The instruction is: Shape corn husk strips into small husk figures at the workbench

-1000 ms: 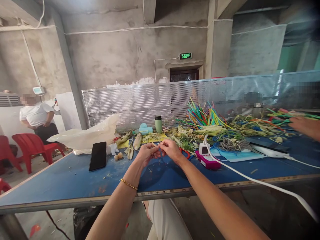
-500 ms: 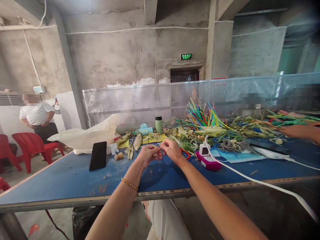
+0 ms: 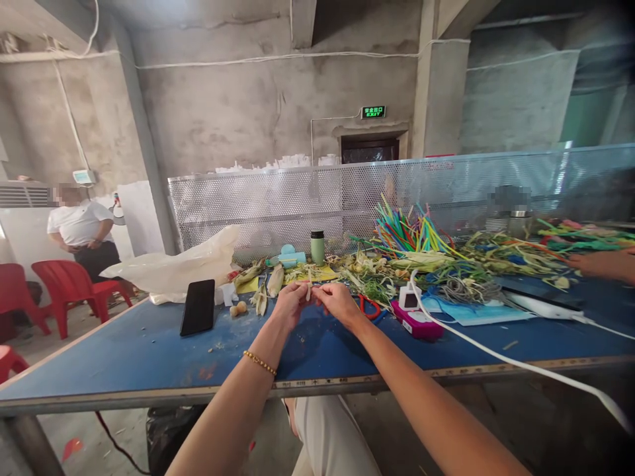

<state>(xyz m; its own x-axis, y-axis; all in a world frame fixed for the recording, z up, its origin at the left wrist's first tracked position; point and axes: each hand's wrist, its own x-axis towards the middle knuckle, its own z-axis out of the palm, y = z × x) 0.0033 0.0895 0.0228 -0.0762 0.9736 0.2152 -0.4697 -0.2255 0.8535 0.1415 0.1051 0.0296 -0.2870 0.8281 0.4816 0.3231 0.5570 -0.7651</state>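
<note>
On the blue table [image 3: 149, 360], loose husks [image 3: 426, 260] at centre right look unworked. At frame centre, the right hand [image 3: 340, 303], fingers narrowed but grip unclear, meets the left hand [image 3: 291, 301], which pinches a pale strip [image 3: 309, 291], seemingly half-done.

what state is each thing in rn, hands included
Left hand: fingers closed on thin pale strip
Right hand: fingers bent, grip unclear
Smartphone: lying down, screen dark
Green bottle: upright, black lid on
Exit sign: lit
Translucent plastic bag: crumpled
White plug adapter: at magenta box
Red plastic chairs: upright
</note>
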